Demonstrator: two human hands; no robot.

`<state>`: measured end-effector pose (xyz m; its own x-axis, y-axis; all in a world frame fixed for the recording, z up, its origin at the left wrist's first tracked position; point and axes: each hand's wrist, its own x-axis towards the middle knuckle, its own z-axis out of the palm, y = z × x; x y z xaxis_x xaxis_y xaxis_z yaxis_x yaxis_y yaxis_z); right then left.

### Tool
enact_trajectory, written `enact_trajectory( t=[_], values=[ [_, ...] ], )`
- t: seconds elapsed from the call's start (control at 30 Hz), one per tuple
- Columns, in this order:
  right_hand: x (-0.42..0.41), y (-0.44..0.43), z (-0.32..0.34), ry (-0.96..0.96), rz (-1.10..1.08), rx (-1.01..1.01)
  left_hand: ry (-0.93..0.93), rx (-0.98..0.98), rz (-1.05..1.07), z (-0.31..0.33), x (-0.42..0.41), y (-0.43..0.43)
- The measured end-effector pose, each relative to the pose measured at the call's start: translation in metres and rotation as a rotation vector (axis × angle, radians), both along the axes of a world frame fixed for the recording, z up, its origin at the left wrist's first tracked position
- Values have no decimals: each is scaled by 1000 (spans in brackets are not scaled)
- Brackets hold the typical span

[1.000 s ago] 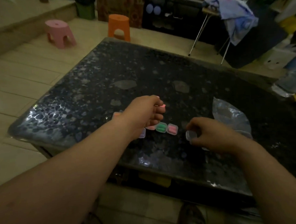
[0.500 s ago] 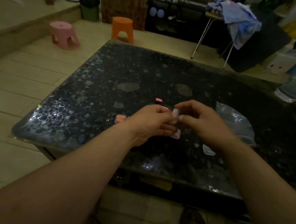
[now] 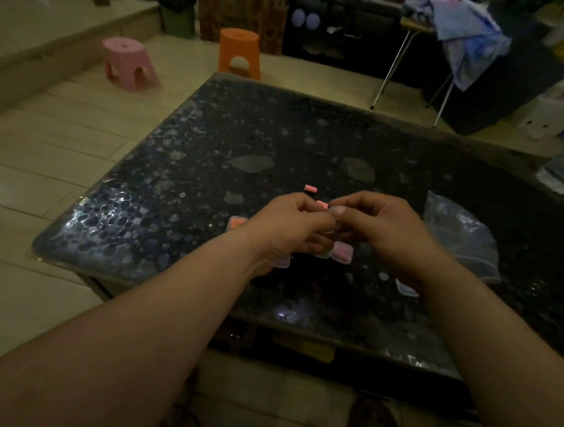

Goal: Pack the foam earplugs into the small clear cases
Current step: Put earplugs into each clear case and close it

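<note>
A dark speckled glass table (image 3: pixel 204 145) fills the dim view, seen from above. On its right side lies a crumpled clear plastic bag (image 3: pixel 463 235).

2 bare forearms reach in from the bottom edge, and the hands meet over the table's near half. The left hand (image 3: pixel 288 226) has its fingers curled, pinching a pink foam earplug (image 3: pixel 322 205) at its tips. The right hand (image 3: pixel 384 227) is curled too, thumb pressed forward against the left fingertips. What it holds is hidden, so I cannot tell whether a case is in it.

Beneath the hands sits a row of small clear cases (image 3: pixel 342 254) with coloured plugs inside, mostly covered. 1 more case with orange contents (image 3: pixel 236 222) peeks out left of the left hand.

The pinched earplug's long axis runs roughly left to right, its free end pointing at the right thumb. A 2nd earplug (image 3: pixel 310 187) lies flat just beyond the hands, its long axis also left to right.

These plugs look feather-light, soft and springy; a gentle pinch at mid-body should suit, since squeezing would flatten them.
</note>
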<state>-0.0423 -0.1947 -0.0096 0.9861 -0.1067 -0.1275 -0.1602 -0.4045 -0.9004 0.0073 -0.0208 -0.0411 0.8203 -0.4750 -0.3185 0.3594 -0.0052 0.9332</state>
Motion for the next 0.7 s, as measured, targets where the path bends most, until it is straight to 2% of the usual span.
enact_trajectory(
  t=[0.1,0.27,0.4,0.53,0.63,0.7],
  values=[
    [2,-1,-4,-11,-6,-21,37,-14,11,3,-2,2],
    [6,-8,-8,13,-86,74,156,-125,1,8,-1,5],
    [7,-7,-4,-8,-115,41,233,-160,-142,12,-6,10],
    [13,4,0,-39,6,-35,241,-134,-279,4,-7,15],
    [19,15,2,-20,89,-66,258,-116,-245,3,-4,18],
    [26,19,3,-35,55,-19,268,-131,-159,9,-2,20]
  ],
)
